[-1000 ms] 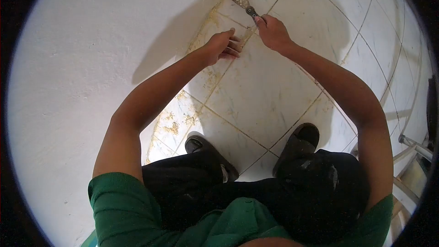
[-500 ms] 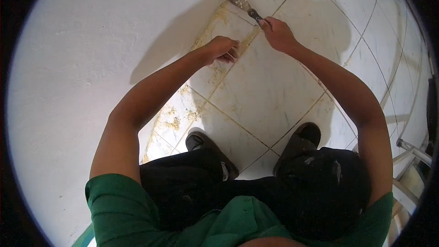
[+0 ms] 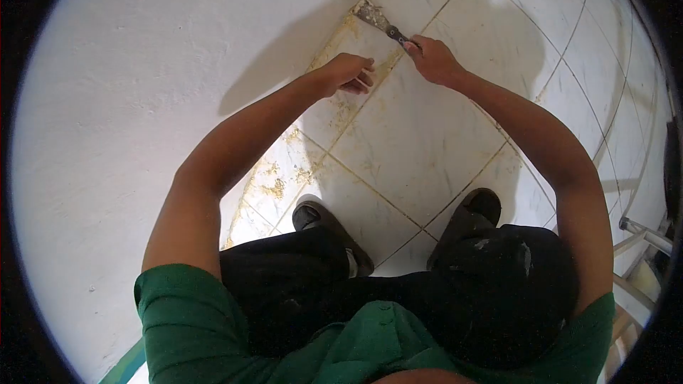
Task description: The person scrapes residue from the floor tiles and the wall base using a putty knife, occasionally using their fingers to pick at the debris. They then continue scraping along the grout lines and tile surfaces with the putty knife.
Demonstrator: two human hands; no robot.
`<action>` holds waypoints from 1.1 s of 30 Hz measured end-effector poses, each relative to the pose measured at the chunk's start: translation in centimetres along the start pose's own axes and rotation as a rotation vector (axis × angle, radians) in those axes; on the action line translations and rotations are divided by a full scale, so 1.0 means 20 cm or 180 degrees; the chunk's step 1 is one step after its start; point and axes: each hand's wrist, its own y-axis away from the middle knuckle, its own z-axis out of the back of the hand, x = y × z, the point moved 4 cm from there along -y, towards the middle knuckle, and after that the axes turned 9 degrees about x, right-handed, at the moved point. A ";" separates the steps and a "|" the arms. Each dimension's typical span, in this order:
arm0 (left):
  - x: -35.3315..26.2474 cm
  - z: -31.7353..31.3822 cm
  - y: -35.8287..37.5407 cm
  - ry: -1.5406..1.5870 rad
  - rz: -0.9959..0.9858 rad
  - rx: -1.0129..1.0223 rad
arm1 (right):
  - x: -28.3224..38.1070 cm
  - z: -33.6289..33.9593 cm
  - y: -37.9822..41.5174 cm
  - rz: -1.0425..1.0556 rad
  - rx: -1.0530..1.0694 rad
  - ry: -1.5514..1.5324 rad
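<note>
My right hand [image 3: 435, 60] is closed round the dark handle of a putty knife [image 3: 380, 20]. Its metal blade is caked with pale residue and lies against the tiled floor, close to the foot of the white wall. Lower and to the left, my left hand [image 3: 348, 75] hangs over the tiles with loosely bent fingers apart and nothing visible in them. Yellowish residue [image 3: 274, 186] clings to the floor tiles [image 3: 405, 142] along the wall and around both hands.
On the left, the white wall [image 3: 128, 114] runs along the floor's edge. My two dark shoes [image 3: 329, 231] stand on the tiles below my hands. A pale metal frame [image 3: 644, 238], perhaps a ladder, stands at the lower right.
My right hand and the putty knife have shifted slightly down in the view, the blade still near the wall. My left hand has stayed in nearly the same place, its fingers slightly more spread.
</note>
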 end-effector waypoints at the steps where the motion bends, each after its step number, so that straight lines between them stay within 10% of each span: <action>1: -0.01 0.01 -0.03 0.0176 -0.0025 -0.0108 | 0.02 -0.01 0.00 -0.0010 0.0091 0.0019; 26: -0.05 0.02 -0.11 -0.1901 -0.0522 -0.0127 | 0.03 -0.06 -0.03 -0.0627 0.0236 -0.0151; 33: -0.13 -0.04 0.06 -0.3549 -0.0756 -0.1465 | 0.10 -0.10 0.02 -0.0476 0.0394 -0.0105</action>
